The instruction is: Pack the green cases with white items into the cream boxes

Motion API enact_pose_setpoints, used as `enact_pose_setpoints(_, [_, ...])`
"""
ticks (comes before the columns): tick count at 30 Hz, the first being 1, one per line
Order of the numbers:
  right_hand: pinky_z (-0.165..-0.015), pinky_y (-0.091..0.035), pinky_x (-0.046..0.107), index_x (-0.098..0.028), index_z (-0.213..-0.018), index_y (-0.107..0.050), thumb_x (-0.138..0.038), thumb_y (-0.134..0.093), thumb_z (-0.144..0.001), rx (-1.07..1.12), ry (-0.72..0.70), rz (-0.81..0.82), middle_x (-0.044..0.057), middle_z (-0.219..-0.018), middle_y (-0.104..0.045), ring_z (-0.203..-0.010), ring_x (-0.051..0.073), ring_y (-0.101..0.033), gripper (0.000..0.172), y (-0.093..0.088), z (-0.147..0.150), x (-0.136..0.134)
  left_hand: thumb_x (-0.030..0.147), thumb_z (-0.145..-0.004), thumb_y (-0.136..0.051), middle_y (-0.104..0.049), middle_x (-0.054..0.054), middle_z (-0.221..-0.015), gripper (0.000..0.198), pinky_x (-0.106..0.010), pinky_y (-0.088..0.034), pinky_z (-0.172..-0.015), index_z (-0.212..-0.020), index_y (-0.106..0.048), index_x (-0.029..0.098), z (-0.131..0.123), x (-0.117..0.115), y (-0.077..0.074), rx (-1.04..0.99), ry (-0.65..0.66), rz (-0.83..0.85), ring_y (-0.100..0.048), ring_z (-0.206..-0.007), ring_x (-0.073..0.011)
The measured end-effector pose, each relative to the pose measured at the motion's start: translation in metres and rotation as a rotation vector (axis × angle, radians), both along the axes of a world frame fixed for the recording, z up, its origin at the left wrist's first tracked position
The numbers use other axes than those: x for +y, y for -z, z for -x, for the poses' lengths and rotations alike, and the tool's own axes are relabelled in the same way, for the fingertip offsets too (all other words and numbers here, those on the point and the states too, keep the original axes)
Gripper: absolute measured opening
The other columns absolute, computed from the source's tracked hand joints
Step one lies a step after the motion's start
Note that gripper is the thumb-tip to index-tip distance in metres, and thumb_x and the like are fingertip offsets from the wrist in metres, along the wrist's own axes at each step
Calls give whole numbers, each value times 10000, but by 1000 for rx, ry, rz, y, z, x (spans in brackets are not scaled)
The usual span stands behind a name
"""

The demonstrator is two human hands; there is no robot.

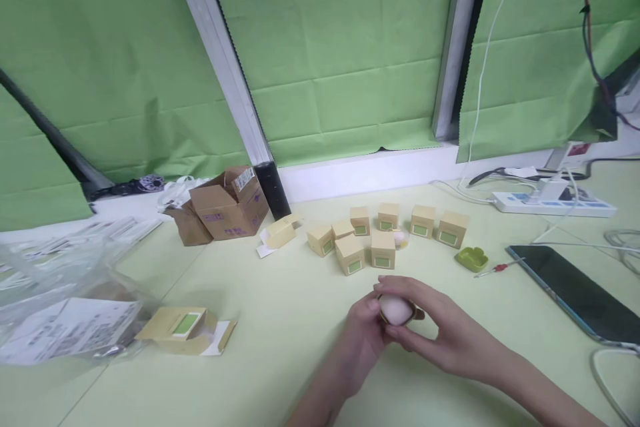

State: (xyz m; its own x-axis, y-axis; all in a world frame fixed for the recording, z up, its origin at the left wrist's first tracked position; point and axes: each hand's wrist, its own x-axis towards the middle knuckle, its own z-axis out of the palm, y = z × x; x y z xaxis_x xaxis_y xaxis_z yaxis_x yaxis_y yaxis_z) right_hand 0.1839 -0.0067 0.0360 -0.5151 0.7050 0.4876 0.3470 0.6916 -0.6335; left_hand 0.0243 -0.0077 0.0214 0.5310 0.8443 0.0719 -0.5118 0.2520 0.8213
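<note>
Near the front middle of the table, both my hands close around a small rounded object [397,310]. It is pale pinkish white, with a dark rim and a small brown bit sticking out on its right; its exact kind is unclear. My left hand [364,328] cups it from the left and below. From the right, my right hand [434,320] grips it between thumb and fingers. Just beyond my hands stand several small tan boxes [383,249] with green labels. A pale pink item [399,237] sits among them, partly hidden.
An opened tan box [181,330] and a clear plastic bag [80,320] lie left. Behind are another opened box [280,233] and a brown carton [233,207]. Right are a green dish [471,258], a thin red-marked tool [500,267], a phone [575,287] and a power strip [555,203].
</note>
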Motion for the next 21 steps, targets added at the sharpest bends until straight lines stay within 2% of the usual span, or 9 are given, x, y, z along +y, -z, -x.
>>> enact_pose_setpoints(3, [-967, -442, 405, -282, -1297, -374, -227, -546, -834, 30, 58, 27, 81, -1313, -475, -1218, 239, -441, 497, -3, -3, 2, 401, -808, -547, -566, -42, -814, 337, -247, -377, -579, -1031, -506, 151, 2, 1, 1, 132, -106, 13, -512, -642, -120])
enact_pose_setpoints(5, [-911, -481, 400, -282, -1238, -440, -231, -527, -846, 36, 87, 68, 74, -1219, -539, -1126, 232, -510, 404, -5, -5, 5, 441, -809, -542, -521, 4, -746, 335, -233, -352, -533, -998, -486, 170, 3, 3, 3, 243, -183, 3, -461, -554, -84])
enact_pose_setpoints(9, [-809, -522, 353, -270, -1137, -518, -212, -511, -855, 41, 28, 150, 48, -1030, -612, -915, 189, -592, 288, -6, -3, 9, 514, -809, -504, -467, 50, -654, 357, -214, -299, -483, -934, -476, 181, 6, 5, 7, 382, -247, -72, -394, -475, -57])
enact_pose_setpoints(12, [-852, -504, 367, -278, -1182, -488, -234, -528, -850, 79, 5, 183, 55, -1094, -583, -968, 193, -579, 337, -1, 2, 10, 587, -807, -440, -463, 52, -624, 439, -211, -274, -462, -963, -474, 177, 6, 6, 11, 402, -292, -101, -371, -452, -58])
enact_pose_setpoints(14, [-937, -452, 408, -291, -1211, -468, -289, -598, -811, 73, -13, 201, 64, -1217, -524, -1117, 226, -509, 421, 3, 5, 11, 645, -798, -375, -512, 24, -673, 521, -220, -315, -488, -1025, -456, 184, 7, 6, 13, 398, -315, -89, -436, -505, -85])
enact_pose_setpoints(16, [-1008, -380, 438, -290, -1201, -473, -335, -657, -765, 77, -32, 243, 66, -1298, -475, -1226, 246, -420, 475, 6, 7, 12, 689, -802, -231, -557, -9, -734, 600, -250, -372, -546, -1081, -425, 194, 11, 9, 14, 406, -310, -78, -505, -594, -129])
enact_pose_setpoints(18, [-1022, -357, 440, -269, -1147, -489, -352, -666, -759, 158, -38, 306, 75, -1309, -477, -1241, 244, -410, 434, 10, 6, 16, 683, -809, -185, -576, -28, -767, 612, -290, -403, -623, -1082, -425, 192, 16, 12, 15, 430, -310, -103, -532, -677, -164])
enact_pose_setpoints(19, [-1000, -382, 434, -259, -1114, -485, -353, -654, -770, 230, -23, 341, 82, -1308, -478, -1216, 239, -440, 395, 11, 4, 18, 667, -804, -272, -584, -37, -805, 575, -307, -405, -684, -1079, -435, 189, 19, 14, 15, 455, -324, -135, -536, -742, -179])
enact_pose_setpoints(21, [-902, -463, 405, -248, -1058, -466, -352, -625, -789, 358, 37, 396, 91, -1271, -497, -1108, 224, -531, 330, 14, 1, 23, 542, -698, -596, -572, -65, -966, 551, -329, -366, -831, -1100, -459, 191, 24, 16, 16, 573, -351, -225, -510, -921, -212])
